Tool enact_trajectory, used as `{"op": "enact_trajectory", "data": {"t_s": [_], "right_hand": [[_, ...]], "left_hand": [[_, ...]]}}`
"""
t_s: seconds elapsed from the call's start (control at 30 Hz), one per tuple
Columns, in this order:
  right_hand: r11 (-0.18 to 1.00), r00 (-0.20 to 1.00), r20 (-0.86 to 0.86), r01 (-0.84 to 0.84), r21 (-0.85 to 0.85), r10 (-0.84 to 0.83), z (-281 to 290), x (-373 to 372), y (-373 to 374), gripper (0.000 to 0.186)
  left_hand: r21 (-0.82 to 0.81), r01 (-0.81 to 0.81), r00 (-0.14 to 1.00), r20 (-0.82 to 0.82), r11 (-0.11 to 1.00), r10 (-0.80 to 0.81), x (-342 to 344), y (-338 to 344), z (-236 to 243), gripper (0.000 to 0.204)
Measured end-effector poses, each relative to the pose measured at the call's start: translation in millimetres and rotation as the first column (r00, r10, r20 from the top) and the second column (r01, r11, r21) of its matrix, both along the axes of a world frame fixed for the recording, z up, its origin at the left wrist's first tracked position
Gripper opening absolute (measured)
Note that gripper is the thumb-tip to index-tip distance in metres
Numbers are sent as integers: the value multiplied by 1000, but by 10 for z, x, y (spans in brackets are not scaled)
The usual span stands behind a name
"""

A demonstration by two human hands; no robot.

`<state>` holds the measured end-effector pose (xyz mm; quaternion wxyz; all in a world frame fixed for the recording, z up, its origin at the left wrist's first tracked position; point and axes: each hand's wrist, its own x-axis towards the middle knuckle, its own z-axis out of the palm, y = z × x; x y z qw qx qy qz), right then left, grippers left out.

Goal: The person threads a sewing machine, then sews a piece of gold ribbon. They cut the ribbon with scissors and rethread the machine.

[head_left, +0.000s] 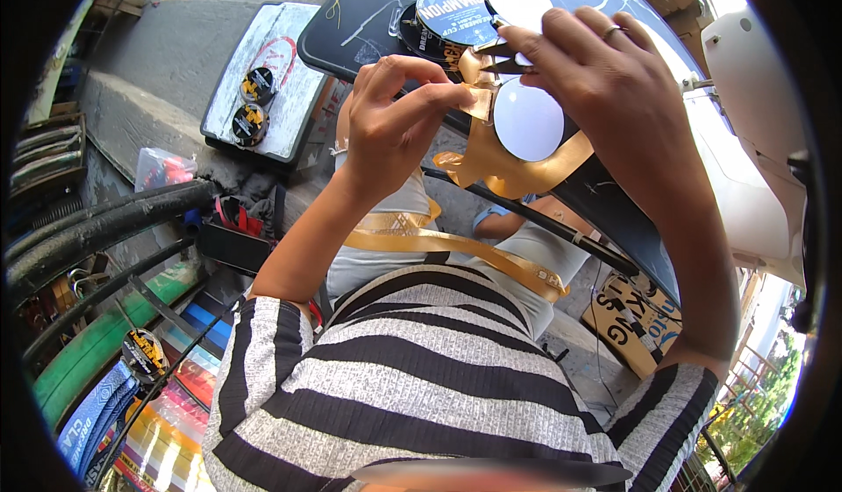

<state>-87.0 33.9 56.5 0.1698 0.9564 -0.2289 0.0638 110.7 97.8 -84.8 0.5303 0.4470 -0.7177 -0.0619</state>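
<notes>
My left hand (395, 115) is closed, thumb and forefinger pinching the folded end of a gold ribbon (504, 166). In my right hand (605, 75) is a pair of dark scissors (502, 67), their pointed blades apart beside the ribbon end. A white round disc (530, 119) lies against the ribbon just below the blades. Beyond my hands, a blue-and-white printed disc (456, 14) and another white disc (517, 3) sit on the dark veined table (360, 27), partly over black printed discs. More gold ribbon (478, 251) trails across my lap.
To the left, a white-topped stand (289, 62) carries two black-and-yellow discs (250, 124). A white machine body (750, 150) stands at the right. Lower left are black tubes (96, 211) and colourful ribbons (167, 404). A printed cardboard box (627, 317) lies under the table's right side.
</notes>
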Motion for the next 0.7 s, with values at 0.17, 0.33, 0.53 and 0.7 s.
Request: {"op": "enact_trajectory", "data": {"t_s": [0.17,0.33,0.53,0.7], "right_hand": [[818,820,388,159,553,-421,-11,-85,476,53],[661,723,327,234,713,-609,-442,42,717,53],[565,674,261,278,777,-691,-237,-11,771,26],[785,756,453,127,607,-473,170,26,730,15]], "left_hand": [[-19,27,997,-66,999,-28,-27,3,10,24],[-45,52,997,-58,998,-55,-29,43,96,25],[6,90,993,-78,996,-90,7,174,246,26],[228,323,871,-452,919,-194,164,369,378,20]]}}
